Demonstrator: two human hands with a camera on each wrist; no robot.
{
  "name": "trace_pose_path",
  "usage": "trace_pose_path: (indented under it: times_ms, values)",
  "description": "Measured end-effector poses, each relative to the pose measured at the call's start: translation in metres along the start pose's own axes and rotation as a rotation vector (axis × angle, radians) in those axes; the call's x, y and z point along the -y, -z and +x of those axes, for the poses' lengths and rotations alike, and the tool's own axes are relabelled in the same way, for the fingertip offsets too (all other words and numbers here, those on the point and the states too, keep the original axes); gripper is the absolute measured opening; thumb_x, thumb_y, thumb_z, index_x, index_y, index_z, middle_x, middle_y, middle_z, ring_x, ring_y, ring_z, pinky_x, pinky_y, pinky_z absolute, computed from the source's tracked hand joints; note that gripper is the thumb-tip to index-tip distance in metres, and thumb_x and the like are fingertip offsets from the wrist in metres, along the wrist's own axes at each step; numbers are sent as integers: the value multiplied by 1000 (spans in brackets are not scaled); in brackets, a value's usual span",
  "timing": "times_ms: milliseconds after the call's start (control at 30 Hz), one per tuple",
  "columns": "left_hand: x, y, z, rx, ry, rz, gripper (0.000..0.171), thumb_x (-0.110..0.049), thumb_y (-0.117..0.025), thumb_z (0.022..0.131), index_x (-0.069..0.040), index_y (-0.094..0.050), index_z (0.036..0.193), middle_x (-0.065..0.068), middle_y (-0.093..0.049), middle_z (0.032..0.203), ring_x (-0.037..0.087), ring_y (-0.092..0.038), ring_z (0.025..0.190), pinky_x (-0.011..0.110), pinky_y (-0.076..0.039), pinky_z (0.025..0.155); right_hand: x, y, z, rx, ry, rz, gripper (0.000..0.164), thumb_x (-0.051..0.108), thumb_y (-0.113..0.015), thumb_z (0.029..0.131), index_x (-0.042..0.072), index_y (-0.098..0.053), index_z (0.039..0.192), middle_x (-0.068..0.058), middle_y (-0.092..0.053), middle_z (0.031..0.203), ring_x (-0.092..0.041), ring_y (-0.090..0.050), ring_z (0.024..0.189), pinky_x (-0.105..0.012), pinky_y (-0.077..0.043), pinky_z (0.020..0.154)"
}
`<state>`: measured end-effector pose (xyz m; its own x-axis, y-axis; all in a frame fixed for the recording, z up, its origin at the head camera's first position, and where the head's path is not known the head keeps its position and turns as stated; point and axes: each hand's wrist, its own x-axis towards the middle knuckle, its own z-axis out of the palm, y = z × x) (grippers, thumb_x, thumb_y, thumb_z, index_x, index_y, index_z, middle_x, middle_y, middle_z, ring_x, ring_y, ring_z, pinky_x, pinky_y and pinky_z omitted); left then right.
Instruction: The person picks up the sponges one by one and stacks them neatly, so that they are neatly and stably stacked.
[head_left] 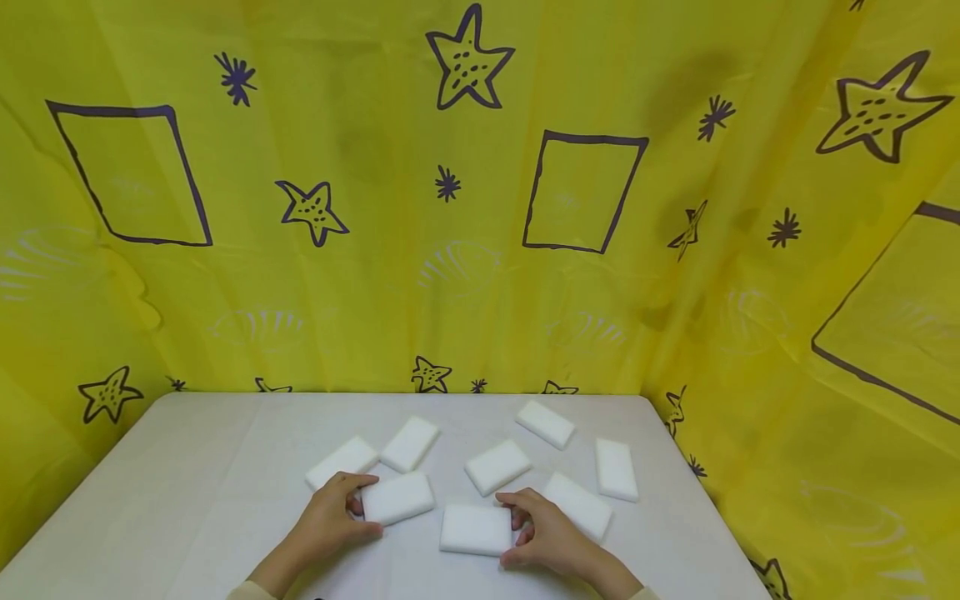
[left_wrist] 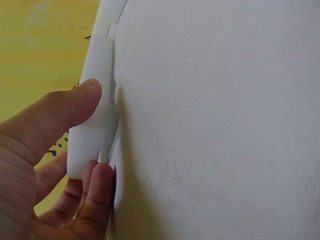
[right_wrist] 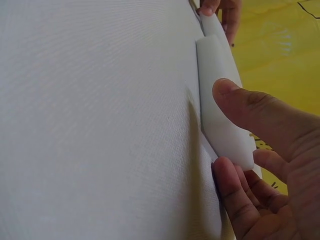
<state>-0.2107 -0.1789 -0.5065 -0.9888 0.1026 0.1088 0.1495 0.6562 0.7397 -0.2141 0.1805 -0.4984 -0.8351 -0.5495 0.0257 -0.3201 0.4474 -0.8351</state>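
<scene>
My left hand point(head_left: 333, 515) pinches one white rectangular sponge point(head_left: 397, 498) at its left end, thumb on the near edge and index finger at the far edge. To its right, my right hand point(head_left: 546, 533) grips a second white sponge point(head_left: 476, 530) by the right end, the thumb along its near side. A narrow gap separates these two blocks in the head view. In the left wrist view, the thumb lies against the held sponge point(left_wrist: 92, 120) close to the tabletop. Seen from the right wrist, the other sponge point(right_wrist: 220, 100) sits between thumb and fingers.
Several more white sponges lie flat on the white table point(head_left: 225, 492): two behind my left hand, including one point(head_left: 410, 443), others at centre and right, including one point(head_left: 617, 469). One sponge point(head_left: 577, 504) lies just behind my right hand. Yellow patterned curtain point(head_left: 375, 292) surrounds the table.
</scene>
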Motion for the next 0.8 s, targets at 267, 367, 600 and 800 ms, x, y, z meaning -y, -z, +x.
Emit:
trace_pose_path:
  times_ms: [267, 367, 600, 800]
  values:
    - [2, 4, -5, 16, 5, -22, 73, -20, -95, 57, -6, -66, 122, 3, -56, 101, 7, -52, 74, 21, -44, 65, 0, 0, 0, -1, -4, -3, 78, 17, -89, 71, -1, -52, 138, -3, -51, 100, -4, -55, 74, -19, -51, 70]
    - [3, 6, -8, 38, -13, -42, 74, -22, -95, 58, -5, -64, 123, 4, -56, 103, 6, -52, 75, 20, -45, 65, 1, 0, 0, -3, -8, -4, 78, 17, -89, 71, -2, -52, 137, -3, -51, 100, -5, -55, 74, -19, -51, 70]
    - [3, 11, -13, 77, -28, -54, 76, -27, -93, 61, -6, -63, 127, 6, -56, 109, 4, -52, 74, 21, -48, 65, 2, 0, -1, -6, -11, 4, 78, 16, -89, 71, -1, -51, 138, -3, -51, 100, -6, -55, 75, -19, -51, 70]
    - [-1, 17, -21, 114, -59, -94, 77, -28, -93, 62, -4, -61, 128, 9, -57, 112, 5, -53, 75, 21, -48, 63, 2, 0, -1, -5, -14, 3, 78, 16, -89, 71, -1, -51, 138, -3, -51, 100, -6, -55, 75, -19, -51, 71]
